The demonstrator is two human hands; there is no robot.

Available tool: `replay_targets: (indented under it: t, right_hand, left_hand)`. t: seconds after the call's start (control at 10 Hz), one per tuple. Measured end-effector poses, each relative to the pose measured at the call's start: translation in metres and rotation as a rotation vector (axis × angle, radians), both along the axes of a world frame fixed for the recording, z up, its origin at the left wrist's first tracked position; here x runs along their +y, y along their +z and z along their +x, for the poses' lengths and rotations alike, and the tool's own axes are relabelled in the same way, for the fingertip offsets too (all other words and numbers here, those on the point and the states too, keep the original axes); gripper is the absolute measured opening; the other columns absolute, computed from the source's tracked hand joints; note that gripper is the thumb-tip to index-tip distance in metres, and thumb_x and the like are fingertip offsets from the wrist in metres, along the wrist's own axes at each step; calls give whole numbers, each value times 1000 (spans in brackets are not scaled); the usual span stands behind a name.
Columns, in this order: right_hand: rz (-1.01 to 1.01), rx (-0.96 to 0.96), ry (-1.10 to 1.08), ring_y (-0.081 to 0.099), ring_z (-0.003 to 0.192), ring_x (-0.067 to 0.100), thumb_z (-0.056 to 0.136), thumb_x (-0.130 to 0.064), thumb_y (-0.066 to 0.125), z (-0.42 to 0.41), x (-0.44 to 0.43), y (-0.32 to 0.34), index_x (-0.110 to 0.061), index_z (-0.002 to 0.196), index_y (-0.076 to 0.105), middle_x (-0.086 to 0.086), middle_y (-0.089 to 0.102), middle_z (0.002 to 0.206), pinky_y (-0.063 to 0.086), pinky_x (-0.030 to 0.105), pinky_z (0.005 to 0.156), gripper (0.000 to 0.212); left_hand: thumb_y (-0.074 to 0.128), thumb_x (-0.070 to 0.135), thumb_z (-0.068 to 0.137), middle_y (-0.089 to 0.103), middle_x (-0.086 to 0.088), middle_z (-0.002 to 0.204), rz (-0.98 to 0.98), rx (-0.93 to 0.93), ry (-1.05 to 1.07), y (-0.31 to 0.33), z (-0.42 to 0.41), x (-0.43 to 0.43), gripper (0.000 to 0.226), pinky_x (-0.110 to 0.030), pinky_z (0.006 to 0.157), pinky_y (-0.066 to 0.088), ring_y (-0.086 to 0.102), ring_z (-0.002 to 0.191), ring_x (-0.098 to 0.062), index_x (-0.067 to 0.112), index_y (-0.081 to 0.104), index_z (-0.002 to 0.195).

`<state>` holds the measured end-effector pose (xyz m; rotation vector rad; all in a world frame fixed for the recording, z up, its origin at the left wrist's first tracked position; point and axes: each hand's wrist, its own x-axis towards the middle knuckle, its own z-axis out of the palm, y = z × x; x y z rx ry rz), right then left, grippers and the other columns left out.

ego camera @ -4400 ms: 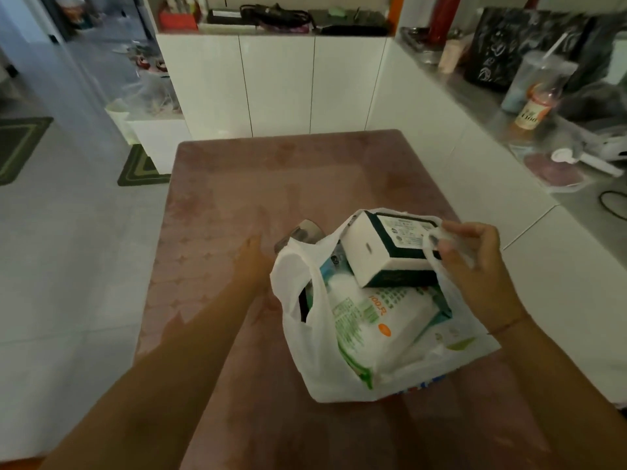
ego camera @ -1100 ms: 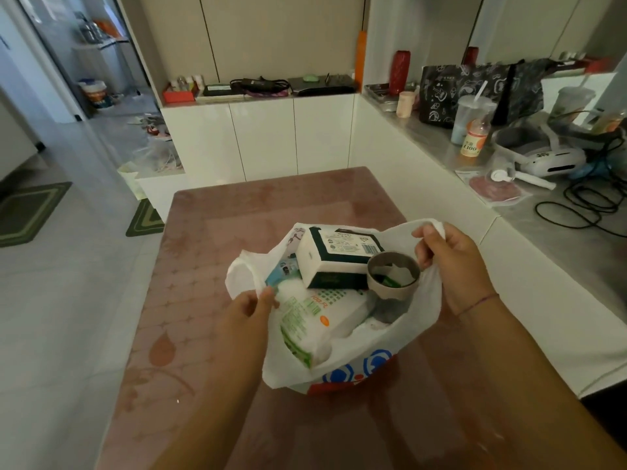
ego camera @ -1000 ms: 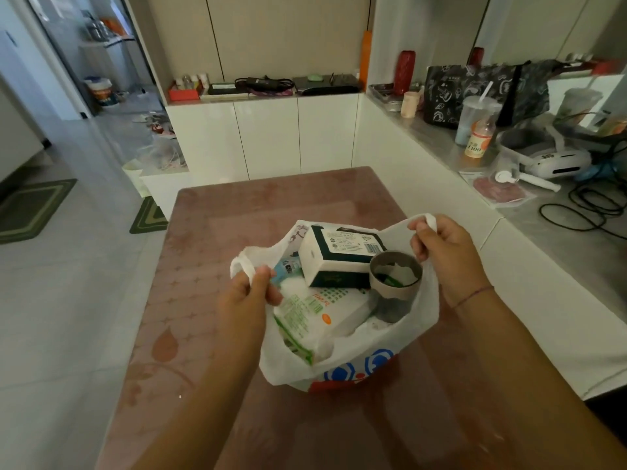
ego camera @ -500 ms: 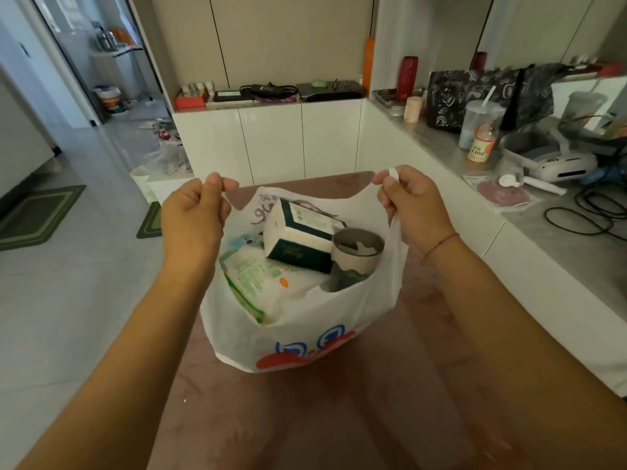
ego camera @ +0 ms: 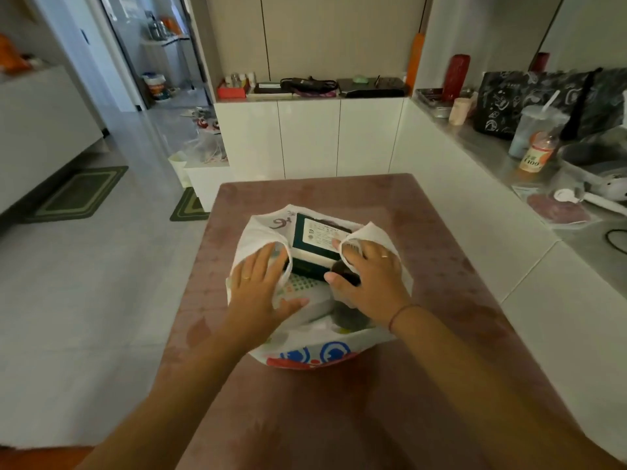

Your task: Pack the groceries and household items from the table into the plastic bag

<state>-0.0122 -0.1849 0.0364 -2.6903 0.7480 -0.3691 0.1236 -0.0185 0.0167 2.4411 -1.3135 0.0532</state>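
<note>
White plastic bag (ego camera: 305, 347) sits on the pink table (ego camera: 448, 266); your left hand (ego camera: 259, 288) and right hand (ego camera: 371, 283) lie flat on it, fingers straight, gripping nothing, green box (ego camera: 317, 239) between them.

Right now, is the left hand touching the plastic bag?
Touching. The head view shows the left hand lying flat on the plastic bag, fingers spread across its white left side.

White plastic bag (ego camera: 298, 347) stands full on table (ego camera: 441, 266)
</note>
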Motion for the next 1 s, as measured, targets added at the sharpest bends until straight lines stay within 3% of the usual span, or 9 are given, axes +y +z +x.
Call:
replay_targets:
  t: [0.1, 0.2, 0.5, 0.6, 0.7, 0.8, 0.9, 1.0]
  right_hand:
    - [106, -6, 14, 38, 132, 23, 86, -63, 37, 6, -8, -7, -31, 141, 35, 1, 43, 144, 32, 45, 110, 64]
    - [151, 32, 10, 37, 133, 22, 91, -52, 40, 12, -15, -11, -29, 142, 34, 0, 40, 147, 30, 40, 113, 56]
    - [179, 56, -22, 35, 135, 22, 92, -49, 40, 19, -24, -16, -29, 141, 38, -2, 39, 149, 27, 40, 115, 53]
    - [69, -16, -66, 39, 133, 22, 92, -46, 43, 15, -15, -11, -22, 137, 44, 0, 45, 144, 29, 41, 114, 51]
    - [-45, -156, -147, 51, 120, 22, 88, -50, 49, 7, -5, -8, -18, 122, 57, 3, 60, 128, 39, 39, 103, 47]
    - [-91, -219, -231, 52, 103, 22, 79, -61, 52, 0, -2, -8, -18, 109, 54, 2, 59, 113, 41, 37, 90, 53]
    - [-50, -311, -283, 47, 110, 24, 72, -66, 55, -3, -3, 0, -15, 118, 44, 6, 50, 120, 36, 38, 96, 69]
    - [51, -368, -320, 36, 131, 27, 73, -68, 51, -15, 2, 4, -16, 140, 29, 8, 36, 144, 29, 48, 109, 88]
  left_hand:
    - [32, 76, 74, 12, -1, 158, 120, -52, -128, -18, 4, -12, 90, -50, 117, 6, 9, 146, -22, 31, 11, 149]
    - [44, 68, 81, 8, 1, 158, 180, -19, -123, -25, 4, -24, 86, -49, 116, 3, 7, 146, -21, 35, 3, 149]
    - [48, 65, 82, -1, 1, 159, 204, -11, -111, -31, 8, -31, 86, -46, 117, -1, 2, 147, -22, 36, 2, 149]
    - [52, 60, 83, 14, 3, 158, 59, 82, -111, -21, 5, -27, 79, -43, 117, 3, 12, 145, -18, 35, 16, 148]
    - [62, 47, 83, 44, 5, 141, -260, 230, -16, -3, 0, -20, 62, -36, 109, 30, 38, 130, -14, 28, 41, 138]
    - [60, 53, 79, 56, 11, 121, -443, 357, 82, 5, -3, -5, 45, -38, 95, 49, 54, 113, -11, 34, 52, 119]
    - [60, 51, 80, 58, 14, 111, -554, 440, 193, 14, -10, 11, 40, -28, 77, 55, 58, 103, -8, 31, 53, 114]
    - [62, 38, 84, 55, 12, 111, -564, 460, 381, 9, -32, 42, 38, -11, 68, 41, 54, 100, -7, 23, 50, 117]
